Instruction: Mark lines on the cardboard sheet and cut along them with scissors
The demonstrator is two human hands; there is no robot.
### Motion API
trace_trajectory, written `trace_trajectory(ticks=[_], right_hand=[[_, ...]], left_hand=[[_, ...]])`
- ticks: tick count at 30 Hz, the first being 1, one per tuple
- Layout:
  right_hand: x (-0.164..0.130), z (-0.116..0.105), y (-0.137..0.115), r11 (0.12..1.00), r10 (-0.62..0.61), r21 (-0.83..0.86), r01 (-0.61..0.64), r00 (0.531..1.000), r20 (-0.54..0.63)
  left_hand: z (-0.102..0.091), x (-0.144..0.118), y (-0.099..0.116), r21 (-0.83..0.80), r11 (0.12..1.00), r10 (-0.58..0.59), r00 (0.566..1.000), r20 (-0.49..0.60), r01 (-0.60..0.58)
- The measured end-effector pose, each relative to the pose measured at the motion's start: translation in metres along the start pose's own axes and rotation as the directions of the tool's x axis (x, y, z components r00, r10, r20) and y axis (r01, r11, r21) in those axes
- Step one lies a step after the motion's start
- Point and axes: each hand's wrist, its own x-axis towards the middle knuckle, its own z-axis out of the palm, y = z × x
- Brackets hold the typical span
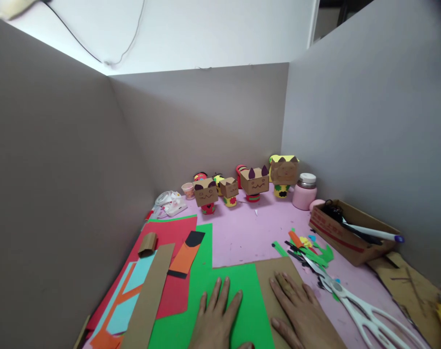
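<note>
Left hand [213,315] lay splayed on green paper [246,282], right hand [301,306] open on cardboard [279,265], neither gripping; four boxy figures [255,183] looked finished, the paper undecorated.

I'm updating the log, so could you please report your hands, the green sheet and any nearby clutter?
Left hand spread flat on green sheet. Right hand resting on brown cardboard. Scissors, paper scraps close by, right side.
</note>
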Motion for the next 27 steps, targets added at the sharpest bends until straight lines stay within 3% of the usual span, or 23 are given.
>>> trace_trajectory(ticks=[8,20,27], right_hand=[[-0.003,-0.004,-0.001,1.000,-0.002,0.031,0.002,1.000,-0.015],[-0.002,0.007,0.003,0.999,-0.039,0.008,0.041,0.989,-0.143],[-0.004,0.002,0.001,0.999,-0.032,0.004,0.033,0.995,-0.092]], left_hand=[[0.009,0.002,-0.006,0.064,0.998,0.028,0.996,-0.086,-0.023],[0.010,-0.005,-0.007,0.045,0.999,-0.003,0.999,-0.042,0.005],[0.002,-0.004,-0.001,0.026,0.999,-0.025,1.000,0.011,0.024]])
